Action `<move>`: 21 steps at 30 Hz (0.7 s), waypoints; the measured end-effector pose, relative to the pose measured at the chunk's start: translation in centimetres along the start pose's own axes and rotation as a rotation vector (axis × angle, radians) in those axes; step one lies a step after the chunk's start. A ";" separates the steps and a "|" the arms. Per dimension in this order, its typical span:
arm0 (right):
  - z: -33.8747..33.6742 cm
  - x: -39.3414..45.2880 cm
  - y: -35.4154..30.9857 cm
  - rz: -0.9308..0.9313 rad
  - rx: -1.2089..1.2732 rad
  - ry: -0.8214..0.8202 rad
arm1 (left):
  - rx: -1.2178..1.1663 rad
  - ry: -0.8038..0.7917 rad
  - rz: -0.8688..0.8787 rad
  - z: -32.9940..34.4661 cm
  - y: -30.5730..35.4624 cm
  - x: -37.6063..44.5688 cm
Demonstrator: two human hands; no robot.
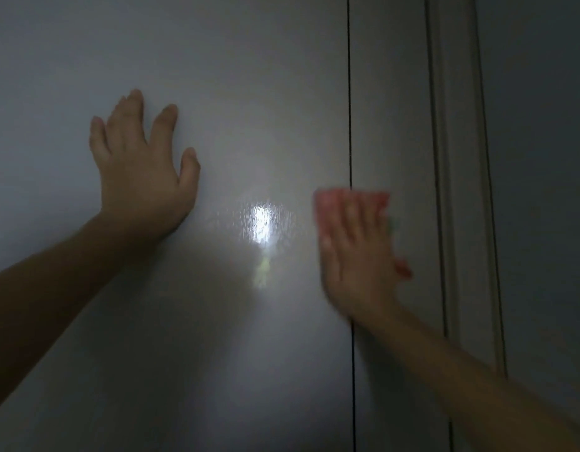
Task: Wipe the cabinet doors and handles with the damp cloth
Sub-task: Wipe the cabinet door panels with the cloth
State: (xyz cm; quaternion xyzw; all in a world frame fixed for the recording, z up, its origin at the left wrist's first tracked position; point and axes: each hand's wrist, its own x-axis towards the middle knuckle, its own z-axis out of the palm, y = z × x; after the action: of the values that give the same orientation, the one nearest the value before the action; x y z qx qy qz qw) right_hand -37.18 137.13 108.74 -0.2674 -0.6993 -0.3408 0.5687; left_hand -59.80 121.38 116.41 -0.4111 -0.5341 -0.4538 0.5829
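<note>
The dim grey cabinet door (249, 93) showed damp streaks; the right hand (357, 256) pressed the pink cloth (331, 200) flat over the seam, the left hand (142, 164) lay flat, fingers spread. Handles seemingly remained.

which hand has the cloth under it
The right hand: its straight fingers press the pink cloth flat over the seam between the cabinet doors. The left hand rests bare on the door.

No text, label, brand, number or sign can be read anywhere on the grey cabinet doors (249, 93).
</note>
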 end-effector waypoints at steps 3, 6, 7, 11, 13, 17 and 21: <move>-0.5 -1.3 -0.1 -0.271 -0.004 -0.092 | 0.059 0.025 0.056 -0.2 -0.4 -2.9; -0.5 5.0 1.4 0.006 -0.022 0.023 | 0.082 0.032 0.046 -0.3 -1.4 -4.2; -0.5 6.9 1.0 0.133 0.011 0.069 | 0.086 0.044 0.051 -0.2 -1.5 -4.3; 0.2 4.2 -4.6 -0.080 0.027 0.104 | 0.092 0.083 0.066 0.2 -1.7 -4.4; 0.2 -1.0 -5.9 -0.410 0.025 0.012 | 0.094 0.095 0.072 0.1 -1.7 -4.4; -0.2 -0.4 -2.6 -0.689 -0.047 -0.091 | 0.076 0.060 0.076 -0.2 -1.8 -4.6; -0.6 8.9 -2.8 -0.026 0.000 0.104 | 0.063 0.048 0.090 -0.5 -2.1 -5.0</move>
State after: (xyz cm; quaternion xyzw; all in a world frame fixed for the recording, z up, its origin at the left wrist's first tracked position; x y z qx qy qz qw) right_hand -40.79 134.82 117.00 -0.2402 -0.6722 -0.3614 0.5999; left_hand -61.81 120.86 111.39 -0.4052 -0.5148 -0.4199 0.6281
